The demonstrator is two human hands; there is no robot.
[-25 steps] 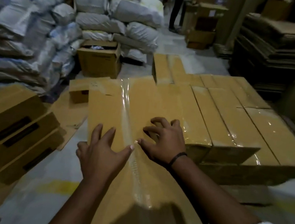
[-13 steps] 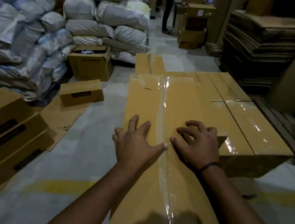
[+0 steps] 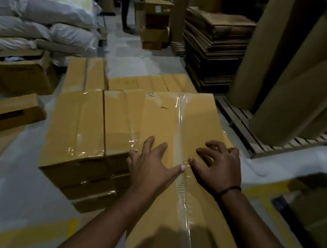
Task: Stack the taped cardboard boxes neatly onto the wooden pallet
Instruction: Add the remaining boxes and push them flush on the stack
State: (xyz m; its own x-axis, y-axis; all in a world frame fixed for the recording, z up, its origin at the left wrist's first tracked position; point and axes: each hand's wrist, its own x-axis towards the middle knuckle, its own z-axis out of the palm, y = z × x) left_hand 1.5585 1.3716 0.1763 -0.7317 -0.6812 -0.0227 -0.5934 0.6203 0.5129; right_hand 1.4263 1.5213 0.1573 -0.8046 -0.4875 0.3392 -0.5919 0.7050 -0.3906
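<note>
1. On the grey warehouse floor (image 3: pixel 14 176) straight ahead, a block of tan cardboard boxes sealed with clear tape (image 3: pixel 79 120) is already built. Its front face shows several layers, and more box tops lie behind them.
2. The long tan taped cardboard box (image 3: pixel 160 113) being placed lies along the right side of that block. Its left edge touches the neighbouring top and looks roughly level with it at the far end. Its near end sticks out toward the person, past the block's front face.
3. The left hand (image 3: pixel 152 164) lies flat on the box top, fingers straight, thumb reaching across the clear tape strip (image 3: pixel 180 126). The right hand (image 3: pixel 217 171) rests just across the strip on bent fingertips. Neither grasps anything; both only press on the lid.
4. By this showing the placing is part done. The box seems to need a push forward until its near end is flush with the others.
5. The wooden pallet beneath the block is hidden, so I cannot tell how the boxes sit on it. A slatted wooden pallet (image 3: pixel 240 124) to the right carries big brown paper rolls (image 3: pixel 310 92).
6. Possibly left to stack is a small tan closed box (image 3: pixel 8 112) on the floor at left, though I cannot tell whether it is taped. The open-topped carton (image 3: pixel 20 76) beyond it is unsealed.
</note>
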